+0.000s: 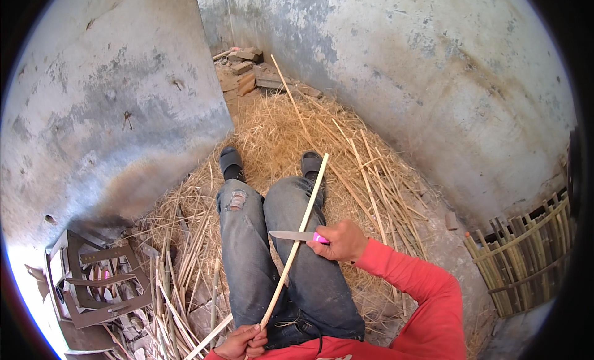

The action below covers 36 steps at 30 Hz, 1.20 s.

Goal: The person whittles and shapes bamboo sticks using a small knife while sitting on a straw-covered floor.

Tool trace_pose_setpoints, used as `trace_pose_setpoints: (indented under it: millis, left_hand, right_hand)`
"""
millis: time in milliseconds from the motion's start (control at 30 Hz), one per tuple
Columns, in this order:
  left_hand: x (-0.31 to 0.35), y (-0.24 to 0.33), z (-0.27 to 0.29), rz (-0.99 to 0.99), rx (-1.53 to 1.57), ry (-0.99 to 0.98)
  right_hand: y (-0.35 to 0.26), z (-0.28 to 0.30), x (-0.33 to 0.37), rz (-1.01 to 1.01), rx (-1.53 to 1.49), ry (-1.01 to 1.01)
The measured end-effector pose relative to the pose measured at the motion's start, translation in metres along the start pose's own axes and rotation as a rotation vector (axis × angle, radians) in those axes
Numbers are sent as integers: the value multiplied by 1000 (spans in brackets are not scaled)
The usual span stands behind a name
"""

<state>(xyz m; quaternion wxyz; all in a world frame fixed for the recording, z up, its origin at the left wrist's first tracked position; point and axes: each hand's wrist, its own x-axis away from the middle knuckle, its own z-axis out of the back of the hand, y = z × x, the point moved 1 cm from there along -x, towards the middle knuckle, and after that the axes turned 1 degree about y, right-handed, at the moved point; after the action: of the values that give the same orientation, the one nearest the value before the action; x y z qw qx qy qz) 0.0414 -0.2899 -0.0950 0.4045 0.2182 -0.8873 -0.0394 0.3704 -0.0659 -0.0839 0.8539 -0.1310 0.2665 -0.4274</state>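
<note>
Across my lap slants a long, pale bamboo strip (307, 211), running from near my waist up past my right knee. Its lower end is gripped by my left hand (243, 342), fingers wrapped round it. My right hand (341, 240) is closed on the pink handle of a knife (292, 235). The blade points left and lies across the strip about midway along. Whether the edge bites into the strip, I cannot tell.
Shavings (266, 121) cover the floor around my feet. Long strips (371, 180) lie to the right, more sticks (170, 298) to the left. A broken dark frame (108, 279) stands lower left, a slatted bamboo panel (526, 261) at right. Bricks (245, 66) lie between the walls (433, 81).
</note>
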Motion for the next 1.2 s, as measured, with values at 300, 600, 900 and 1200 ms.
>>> trace_pose_setpoints:
  millis: [300,600,900,1200]
  left_hand:
    - [4,-20,19,38,20,-11]
    - [-9,-31,53,287,548,-260]
    - [-11,-22,59,354,620,-291]
    - [-7,-27,58,315,521,-217]
  right_hand:
    - [162,34,-59,-455,98,305]
    - [24,13,-30,134,146,-14]
    - [58,26,-45,-51,141,105]
    - [37,37,-46,-241,76,-19]
